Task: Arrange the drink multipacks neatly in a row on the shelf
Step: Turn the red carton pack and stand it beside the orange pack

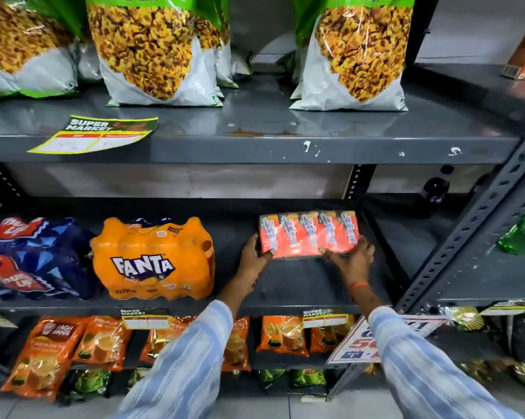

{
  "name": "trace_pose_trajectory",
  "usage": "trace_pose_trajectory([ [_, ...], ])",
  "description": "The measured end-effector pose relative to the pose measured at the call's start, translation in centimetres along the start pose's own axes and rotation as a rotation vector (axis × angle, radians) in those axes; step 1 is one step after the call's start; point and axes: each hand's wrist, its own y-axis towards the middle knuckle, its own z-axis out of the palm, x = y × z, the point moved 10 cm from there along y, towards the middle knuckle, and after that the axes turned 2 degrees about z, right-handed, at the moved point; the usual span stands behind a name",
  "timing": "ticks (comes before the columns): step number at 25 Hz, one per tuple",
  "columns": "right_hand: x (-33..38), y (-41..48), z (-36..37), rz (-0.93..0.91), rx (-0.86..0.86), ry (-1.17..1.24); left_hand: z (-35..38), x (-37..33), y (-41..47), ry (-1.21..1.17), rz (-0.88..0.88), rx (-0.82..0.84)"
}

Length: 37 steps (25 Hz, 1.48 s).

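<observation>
A red-orange multipack of juice cartons with straws on top rests on the middle shelf at its right end. My left hand grips its left front corner. My right hand holds its right front corner, thumb on the front face. To the left an orange Fanta bottle multipack stands on the same shelf. A dark blue Thums Up multipack lies at the far left, beside the Fanta pack. A gap of bare shelf separates the Fanta pack from the carton pack.
Large snack bags stand on the upper shelf above, with a loose price tag at its edge. Orange tea pouches fill the shelf below. A slotted metal upright bounds the right side, with green bottles beyond it.
</observation>
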Motion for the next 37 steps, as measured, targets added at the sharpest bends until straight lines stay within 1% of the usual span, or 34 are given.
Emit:
trace_pose_trajectory([
  [2, -0.3, -2.3, 0.4, -0.060, -0.036, 0.079, -1.2, 0.6, -1.9, 0.091, 0.085, -0.038],
  [4, -0.2, -3.9, 0.7, -0.082, -0.033, 0.105, -1.9, 0.8, -3.9, 0.169, 0.138, -0.057],
  [8, -0.1, -5.2, 0.6, -0.058, -0.065, 0.098, -3.0, 0.8, -6.6, 0.187, 0.163, -0.075],
  [10, -0.3, -5.2, -0.2, -0.054, -0.081, 0.103, -3.0, 1.1, -7.3, 0.198, 0.128, -0.042],
  [12, -0.5, -5.1, -0.9, -0.087, -0.059, 0.090, -2.2, 1.7, -8.0, 0.243, 0.041, 0.001],
  [14, -1.0, -4.2, -1.6, -0.071, -0.043, 0.194, -0.7, 2.2, -9.9, 0.323, -0.010, 0.021],
  [15, -1.3, -3.5, -1.5, -0.015, -0.009, 0.295, 0.6, 2.2, -11.0, 0.344, -0.014, 0.043],
  [16, -2.3, -2.9, -0.8, 0.077, 0.062, 0.380, 2.4, 1.9, -12.2, 0.335, -0.008, 0.092],
  [17, -5.1, -1.7, 0.5, 0.149, 0.145, 0.395, 4.3, 1.5, -13.2, 0.313, 0.015, 0.154],
  [18, -8.1, -0.1, 2.3, 0.180, 0.247, 0.459, 6.1, 0.9, -13.8, 0.278, 0.032, 0.216],
  [19, -9.4, -0.3, 2.9, 0.217, 0.309, 0.444, 7.4, 0.4, -13.8, 0.231, 0.028, 0.262],
  [20, -9.8, -1.3, 3.3, 0.271, 0.356, 0.364, 8.1, 0.0, -13.4, 0.190, 0.005, 0.283],
  [21, -9.3, -2.4, 2.6, 0.318, 0.323, 0.334, 8.4, 0.0, -12.8, 0.174, -0.028, 0.285],
  [22, -6.2, -4.2, 1.2, 0.320, 0.251, 0.349, 8.3, 0.2, -12.3, 0.170, -0.051, 0.270],
  [25, -1.8, -6.1, -1.9, 0.193, 0.034, 0.359, 7.4, 0.2, -11.3, 0.177, -0.039, 0.264],
  [27, -2.2, -7.6, -2.4, 0.140, -0.031, 0.329, 6.8, 0.5, -10.0, 0.186, -0.006, 0.265],
  [29, -3.0, -8.9, -0.7, 0.118, 0.007, 0.339, 5.3, 1.9, -7.9, 0.175, -0.005, 0.207],
  [31, -3.0, -9.9, 1.6, 0.115, 0.087, 0.398, 3.9, 4.6, -6.6, 0.118, -0.071, 0.143],
  [32, -2.3, -10.7, 2.4, 0.122, 0.128, 0.433, 3.3, 5.2, -6.9, 0.069, -0.067, 0.078],
  [35, -1.8, -12.3, 4.8, 0.152, 0.212, 0.493, 1.5, 3.3, -10.6, 0.005, 0.003, -0.215],
  [37, -1.3, -12.8, 5.9, 0.168, 0.285, 0.548, 0.6, 1.9, -10.9, 0.032, 0.057, -0.308],
])
